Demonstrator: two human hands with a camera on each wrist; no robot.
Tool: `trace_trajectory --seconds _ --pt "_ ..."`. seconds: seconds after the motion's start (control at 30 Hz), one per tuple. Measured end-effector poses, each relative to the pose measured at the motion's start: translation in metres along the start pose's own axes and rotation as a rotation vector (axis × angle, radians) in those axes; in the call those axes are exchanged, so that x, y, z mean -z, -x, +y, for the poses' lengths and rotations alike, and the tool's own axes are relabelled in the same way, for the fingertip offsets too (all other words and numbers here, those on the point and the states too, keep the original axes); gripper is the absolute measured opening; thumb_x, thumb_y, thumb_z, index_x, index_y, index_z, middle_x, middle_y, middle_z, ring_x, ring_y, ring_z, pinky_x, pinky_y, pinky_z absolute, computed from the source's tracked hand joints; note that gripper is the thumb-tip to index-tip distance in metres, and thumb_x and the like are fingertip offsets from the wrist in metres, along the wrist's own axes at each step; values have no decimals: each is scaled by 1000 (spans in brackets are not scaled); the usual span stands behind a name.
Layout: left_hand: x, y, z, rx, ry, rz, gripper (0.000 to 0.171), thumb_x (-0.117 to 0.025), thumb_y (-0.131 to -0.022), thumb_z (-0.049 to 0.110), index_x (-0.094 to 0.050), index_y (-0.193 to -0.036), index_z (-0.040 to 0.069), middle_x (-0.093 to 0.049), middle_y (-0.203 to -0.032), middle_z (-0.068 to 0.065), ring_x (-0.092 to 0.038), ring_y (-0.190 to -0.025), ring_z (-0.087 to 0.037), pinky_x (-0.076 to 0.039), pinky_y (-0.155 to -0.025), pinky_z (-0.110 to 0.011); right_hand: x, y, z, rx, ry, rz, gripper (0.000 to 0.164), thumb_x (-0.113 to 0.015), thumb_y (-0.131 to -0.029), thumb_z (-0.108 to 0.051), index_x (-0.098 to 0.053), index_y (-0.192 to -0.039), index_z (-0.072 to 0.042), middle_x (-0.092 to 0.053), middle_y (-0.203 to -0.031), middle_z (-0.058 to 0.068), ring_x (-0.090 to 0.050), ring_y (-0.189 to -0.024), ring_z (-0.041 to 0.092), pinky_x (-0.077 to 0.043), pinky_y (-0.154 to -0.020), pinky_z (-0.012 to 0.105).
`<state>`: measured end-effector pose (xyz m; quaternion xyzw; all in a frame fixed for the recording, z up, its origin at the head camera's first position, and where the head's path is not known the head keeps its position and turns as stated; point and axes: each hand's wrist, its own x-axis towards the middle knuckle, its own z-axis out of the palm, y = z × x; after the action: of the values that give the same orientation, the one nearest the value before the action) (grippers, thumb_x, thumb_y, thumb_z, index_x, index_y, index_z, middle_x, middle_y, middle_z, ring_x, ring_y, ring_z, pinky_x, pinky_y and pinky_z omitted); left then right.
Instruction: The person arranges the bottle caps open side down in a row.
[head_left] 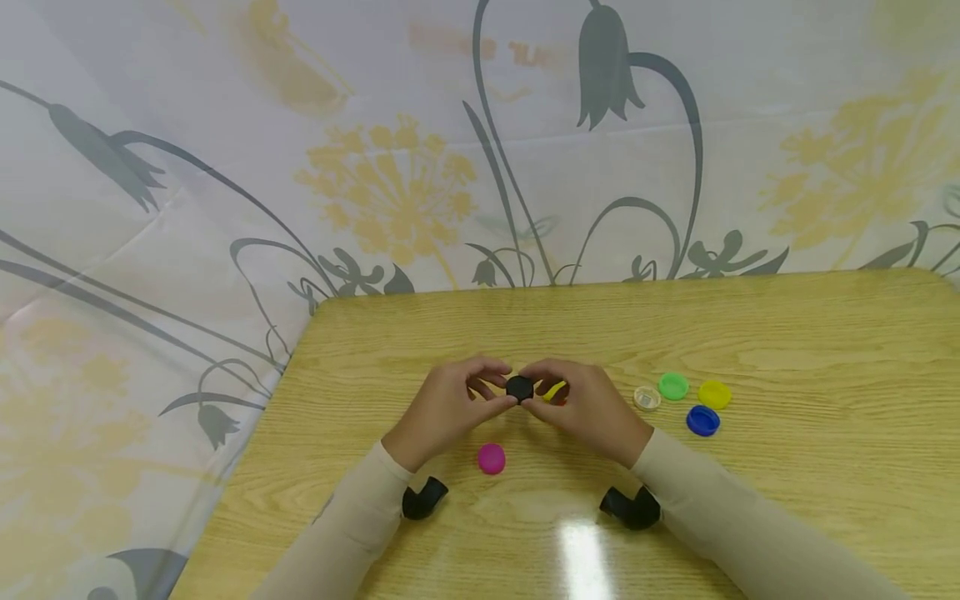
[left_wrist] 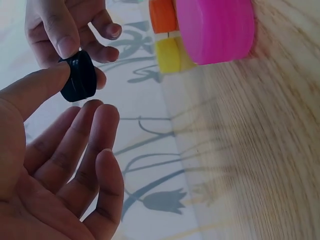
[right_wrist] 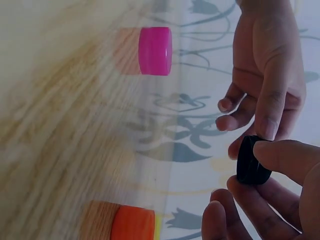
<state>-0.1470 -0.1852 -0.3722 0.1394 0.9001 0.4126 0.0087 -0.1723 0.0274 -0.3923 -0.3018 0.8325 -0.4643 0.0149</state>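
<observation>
Both hands hold one small round black container (head_left: 519, 388) above the table, in the middle of the head view. A seam runs round its side in the left wrist view. My left hand (head_left: 453, 404) pinches it from the left, thumb against its near side, the other fingers spread loosely. From the opposite side my right hand (head_left: 588, 408) grips it between thumb and fingers. On the table below the left hand sits a pink round container (head_left: 491, 458). A yellow piece (head_left: 553, 390) and an orange container (right_wrist: 133, 223) lie partly hidden behind the right hand.
Right of the right hand lie a clear round piece (head_left: 647, 398), a green one (head_left: 673, 386), a yellow one (head_left: 715, 394) and a blue one (head_left: 702, 420) with a raised rim. Black curved wrist attachments (head_left: 633, 508) show by both sleeves. A flowered cloth (head_left: 525, 150) hangs behind the wooden table (head_left: 450, 325).
</observation>
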Motion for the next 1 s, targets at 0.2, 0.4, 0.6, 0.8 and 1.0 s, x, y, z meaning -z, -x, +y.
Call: trace_trajectory --seconds 0.2,0.4,0.6,0.8,1.0 --pt "0 6 2 -13 -22 -66 28 -78 -88 29 -74 -114 18 -74 -111 6 -69 -84 -6 -56 -72 -24 -1 9 1 11 -2 -23 29 -76 -89 -12 -71 -117 -8 -74 -109 4 -67 -93 16 -57 -75 24" --pt "1 8 4 -22 -44 -123 24 -78 -88 29 -75 -110 18 -74 -109 6 -68 -86 -7 -56 -74 -23 0 16 1 23 2 -64 29 -76 -89 -12 -70 -117 -8 -73 -111 4 -67 -93 15 -58 -77 27" --pt "0 10 2 -16 -76 -193 21 -79 -87 30 -75 -104 18 -74 -105 6 -67 -87 -7 -55 -75 -23 0 20 2 49 13 -115 28 -76 -88 -10 -70 -115 -7 -73 -110 4 -66 -87 10 -57 -75 26" --pt "0 10 1 -6 -133 -258 22 -80 -86 33 -74 -102 20 -73 -103 8 -68 -91 -11 -55 -78 -25 -3 22 6 60 -3 -167 27 -77 -87 -8 -71 -113 -7 -73 -103 2 -62 -79 3 -56 -71 23" --pt "-1 9 1 -22 -212 -302 23 -81 -85 34 -74 -101 19 -73 -104 7 -67 -94 -14 -53 -81 -26 -6 24 8 66 -17 -208 25 -77 -86 -8 -71 -111 -9 -73 -101 0 -60 -73 0 -54 -67 22"
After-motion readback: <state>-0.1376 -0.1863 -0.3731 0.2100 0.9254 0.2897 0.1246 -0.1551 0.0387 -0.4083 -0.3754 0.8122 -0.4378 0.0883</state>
